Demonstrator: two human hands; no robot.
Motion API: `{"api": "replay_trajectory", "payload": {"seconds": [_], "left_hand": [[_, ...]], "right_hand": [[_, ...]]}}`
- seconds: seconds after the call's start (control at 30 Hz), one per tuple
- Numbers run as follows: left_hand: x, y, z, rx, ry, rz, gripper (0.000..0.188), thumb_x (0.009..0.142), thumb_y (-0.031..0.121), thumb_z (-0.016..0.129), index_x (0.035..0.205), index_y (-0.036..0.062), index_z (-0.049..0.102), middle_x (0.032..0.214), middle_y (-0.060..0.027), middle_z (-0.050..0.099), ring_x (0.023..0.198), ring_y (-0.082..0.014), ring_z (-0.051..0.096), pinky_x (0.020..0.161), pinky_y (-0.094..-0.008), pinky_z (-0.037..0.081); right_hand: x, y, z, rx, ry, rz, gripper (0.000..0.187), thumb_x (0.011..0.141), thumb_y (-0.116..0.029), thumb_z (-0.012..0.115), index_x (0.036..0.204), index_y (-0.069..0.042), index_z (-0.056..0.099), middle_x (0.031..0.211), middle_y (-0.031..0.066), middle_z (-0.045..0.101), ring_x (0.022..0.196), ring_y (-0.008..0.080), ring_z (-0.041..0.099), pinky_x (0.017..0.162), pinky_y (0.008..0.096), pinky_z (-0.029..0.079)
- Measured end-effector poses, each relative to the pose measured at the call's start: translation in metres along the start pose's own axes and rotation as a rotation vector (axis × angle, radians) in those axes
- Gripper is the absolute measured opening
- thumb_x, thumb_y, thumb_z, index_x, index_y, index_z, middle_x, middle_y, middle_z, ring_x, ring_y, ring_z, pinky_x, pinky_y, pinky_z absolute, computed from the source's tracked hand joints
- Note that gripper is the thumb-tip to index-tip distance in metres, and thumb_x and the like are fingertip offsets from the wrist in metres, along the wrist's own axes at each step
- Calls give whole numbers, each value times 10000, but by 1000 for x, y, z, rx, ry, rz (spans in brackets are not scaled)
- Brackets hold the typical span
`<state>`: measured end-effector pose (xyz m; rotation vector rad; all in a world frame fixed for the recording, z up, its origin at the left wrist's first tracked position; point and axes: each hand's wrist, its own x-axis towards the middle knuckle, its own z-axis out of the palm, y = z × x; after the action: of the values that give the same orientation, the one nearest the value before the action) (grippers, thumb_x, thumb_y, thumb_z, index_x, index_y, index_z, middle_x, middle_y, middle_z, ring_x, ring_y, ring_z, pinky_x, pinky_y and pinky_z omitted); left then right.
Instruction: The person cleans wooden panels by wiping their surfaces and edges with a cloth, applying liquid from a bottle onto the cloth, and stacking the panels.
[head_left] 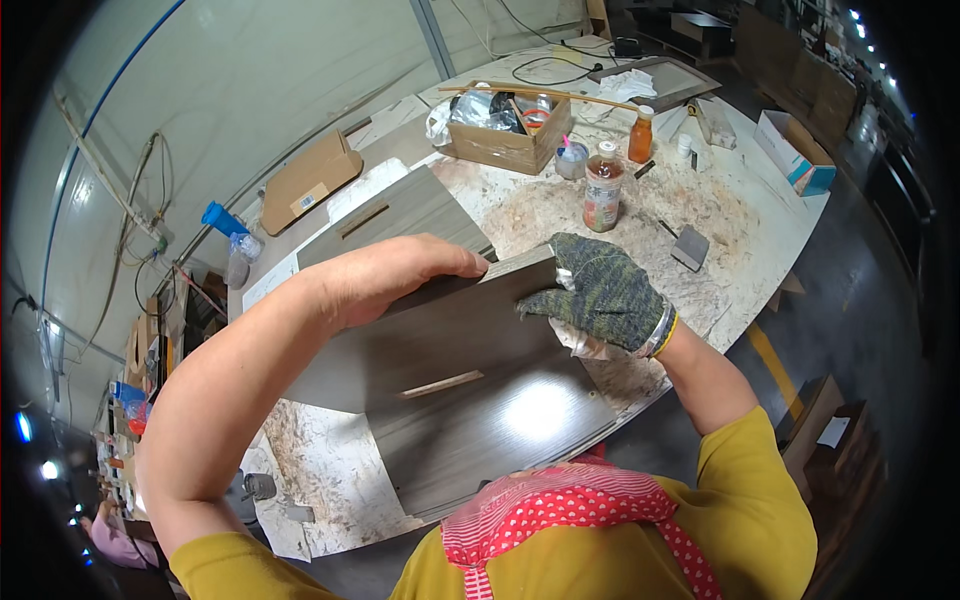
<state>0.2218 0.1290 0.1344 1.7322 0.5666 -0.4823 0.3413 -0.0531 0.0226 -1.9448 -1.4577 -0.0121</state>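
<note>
A grey wood-grain panel (pixel 430 320) is held up on edge, tilted, in front of me. My left hand (pixel 420 262) is bare and closed over its upper edge, thumb along the top; the other fingers are hidden behind. At the panel's right end is my right hand (pixel 605 295), in a dark green knitted glove. It is closed around a white cloth (pixel 585 343) that shows at the palm and between the fingers, with the thumb across the panel's face. Another grey panel (pixel 480 445) lies flat below, close to my body, and a slotted panel (pixel 400 215) lies behind.
The stained table (pixel 690 220) carries a bottle (pixel 603 190), an orange bottle (pixel 640 137), a cup (pixel 571 160) and a dark sanding block (pixel 690 247). Farther back stand a filled cardboard box (pixel 500 150) and a white-and-teal box (pixel 795 150). Flat cardboard (pixel 312 182) lies at the left.
</note>
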Motion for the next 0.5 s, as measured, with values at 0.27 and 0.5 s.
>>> {"api": "replay_trajectory", "payload": {"seconds": [0.27,0.5], "left_hand": [[2,-1,0,-18,27,10,410,804,204,597,1141,-25,549,1103,-95,570,1023,-150,517,919,-271,394],[1,4,3,-29,23,-21,376,794,190,602,1108,-15,571,1083,-95,573,1024,-153,515,929,-271,388]], "right_hand": [[1,-1,-3,26,-18,31,572,745,-490,631,1021,10,598,995,208,600,937,347,567,827,396,443],[0,0,2,-45,45,-7,572,743,-488,634,1019,12,599,988,208,600,930,344,570,817,397,446]]}}
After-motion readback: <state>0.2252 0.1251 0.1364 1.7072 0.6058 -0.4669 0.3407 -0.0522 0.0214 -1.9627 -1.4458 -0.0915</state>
